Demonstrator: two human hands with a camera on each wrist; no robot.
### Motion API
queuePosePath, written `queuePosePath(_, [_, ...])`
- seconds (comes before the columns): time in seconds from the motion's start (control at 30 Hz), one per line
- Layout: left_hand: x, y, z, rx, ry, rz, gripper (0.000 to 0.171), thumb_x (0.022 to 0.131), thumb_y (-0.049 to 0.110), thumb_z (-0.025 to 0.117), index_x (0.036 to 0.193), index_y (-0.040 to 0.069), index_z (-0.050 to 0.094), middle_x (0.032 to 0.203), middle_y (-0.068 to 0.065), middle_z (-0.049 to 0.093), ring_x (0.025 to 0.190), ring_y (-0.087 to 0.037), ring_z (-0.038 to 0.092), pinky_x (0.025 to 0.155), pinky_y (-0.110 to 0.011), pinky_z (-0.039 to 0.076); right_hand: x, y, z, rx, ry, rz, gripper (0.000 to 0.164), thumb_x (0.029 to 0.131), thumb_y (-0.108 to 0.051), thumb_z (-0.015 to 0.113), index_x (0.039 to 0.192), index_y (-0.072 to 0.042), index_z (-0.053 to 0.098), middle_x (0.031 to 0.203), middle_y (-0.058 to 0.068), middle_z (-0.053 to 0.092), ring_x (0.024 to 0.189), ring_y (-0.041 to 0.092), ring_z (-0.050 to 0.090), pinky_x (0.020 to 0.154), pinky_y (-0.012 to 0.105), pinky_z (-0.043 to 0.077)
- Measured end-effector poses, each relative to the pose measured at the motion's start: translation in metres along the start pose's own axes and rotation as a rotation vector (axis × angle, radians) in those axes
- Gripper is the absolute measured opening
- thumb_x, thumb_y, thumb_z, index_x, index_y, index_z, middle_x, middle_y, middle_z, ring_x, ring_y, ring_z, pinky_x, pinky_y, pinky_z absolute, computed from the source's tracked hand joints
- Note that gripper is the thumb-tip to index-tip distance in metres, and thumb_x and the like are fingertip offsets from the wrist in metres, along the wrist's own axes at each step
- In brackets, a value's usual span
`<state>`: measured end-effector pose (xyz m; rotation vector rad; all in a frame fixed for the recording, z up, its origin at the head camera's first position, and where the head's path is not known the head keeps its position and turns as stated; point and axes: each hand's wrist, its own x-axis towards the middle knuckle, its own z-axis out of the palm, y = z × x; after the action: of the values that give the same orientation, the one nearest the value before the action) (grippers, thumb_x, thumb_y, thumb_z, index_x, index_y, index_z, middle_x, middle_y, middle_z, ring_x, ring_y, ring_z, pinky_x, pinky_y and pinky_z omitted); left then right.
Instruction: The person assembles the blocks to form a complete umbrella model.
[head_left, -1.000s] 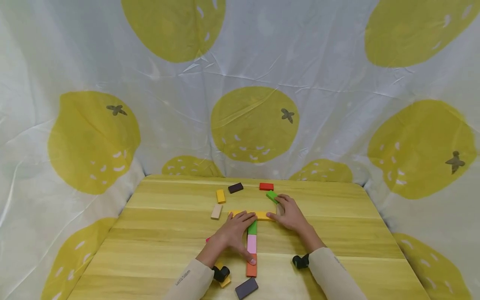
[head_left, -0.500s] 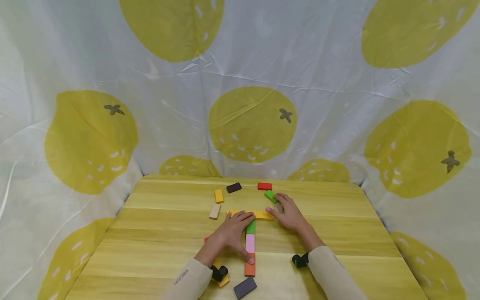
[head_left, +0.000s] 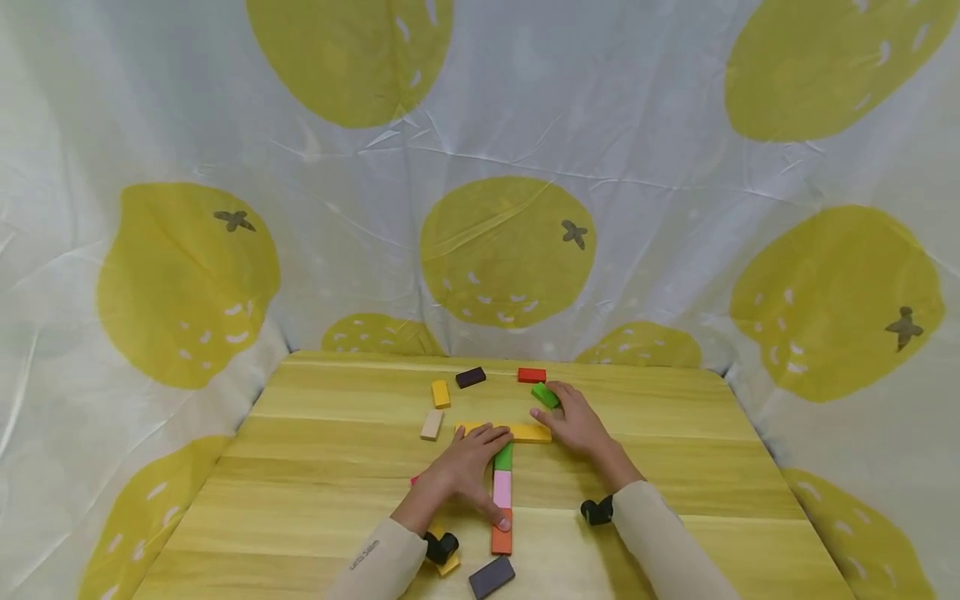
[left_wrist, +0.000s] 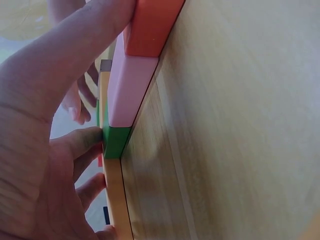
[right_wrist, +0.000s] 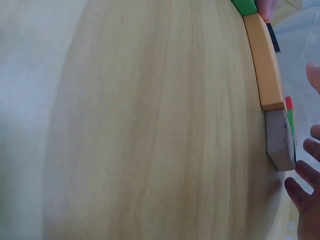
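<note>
My left hand is spread over a T of wooden blocks. Its thumb rests on the orange block at the foot of the stem. A pink block and a green block lie in line above it, and the fingertips touch by the yellow crossbar blocks. My right hand hovers, thumb and fingers apart, at the crossbar's right end. There, a grey-brown block butts against the yellow one in the right wrist view; the hand hides it in the head view. A loose green block lies by the right fingertips.
Loose blocks lie around: red, black, yellow and beige behind, dark grey in front. Another yellow block is partly under the left wrist camera. A lemon-print curtain rises behind the table.
My right hand has let go of the grey-brown block, its thumb moving up off the crossbar's end. The left hand stays in place.
</note>
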<state>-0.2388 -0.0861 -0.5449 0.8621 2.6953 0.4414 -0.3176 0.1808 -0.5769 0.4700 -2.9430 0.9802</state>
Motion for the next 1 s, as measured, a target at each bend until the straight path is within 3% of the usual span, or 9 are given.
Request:
queuePosePath(0.3, [-0.002, -0.001, 0.0, -0.005, 0.005, 0.0, 0.137, 0.054, 0.082, 0.085, 0.164, 0.023, 0.03, 0.171, 0.004, 0.026, 0.159, -0.03, 0.021, 0.125, -0.068, 0.015, 0.008, -0.007, 0.002, 0.079, -0.026, 0.014, 0.083, 0.099, -0.058, 0.061, 0.158, -0.005, 0.037, 0.163, 0.016, 0.036, 0.149, 0.039, 0.038, 0.121, 0.059, 0.033])
queuePosePath(0.47, [-0.002, -0.001, -0.002, -0.014, 0.004, -0.004, 0.136, 0.054, 0.081, 0.085, 0.164, 0.023, 0.03, 0.171, 0.004, 0.026, 0.159, -0.029, 0.021, 0.125, -0.067, 0.014, 0.018, -0.004, 0.005, 0.042, -0.041, 0.012, 0.086, 0.099, -0.06, 0.059, 0.16, -0.006, 0.033, 0.166, 0.015, 0.031, 0.15, 0.038, 0.036, 0.121, 0.058, 0.034])
queuePosePath(0.67, [0.0, 0.0, -0.003, -0.006, 0.006, -0.004, 0.136, 0.054, 0.083, 0.084, 0.164, 0.024, 0.03, 0.171, 0.005, 0.026, 0.159, -0.028, 0.021, 0.125, -0.066, 0.015, 0.03, 0.001, 0.007, 0.008, -0.003, -0.011, 0.079, 0.1, -0.052, 0.061, 0.158, -0.004, 0.036, 0.162, 0.016, 0.037, 0.141, 0.038, 0.045, 0.115, 0.055, 0.042])
queuePosePath(1.0, [0.002, -0.001, 0.0, -0.005, 0.012, 0.008, 0.137, 0.053, 0.083, 0.083, 0.164, 0.024, 0.029, 0.171, 0.005, 0.025, 0.159, -0.028, 0.021, 0.125, -0.067, 0.015, 0.037, -0.004, 0.007, -0.009, -0.061, -0.017, 0.082, 0.099, -0.054, 0.061, 0.16, -0.006, 0.035, 0.166, 0.017, 0.032, 0.151, 0.042, 0.035, 0.12, 0.06, 0.034])
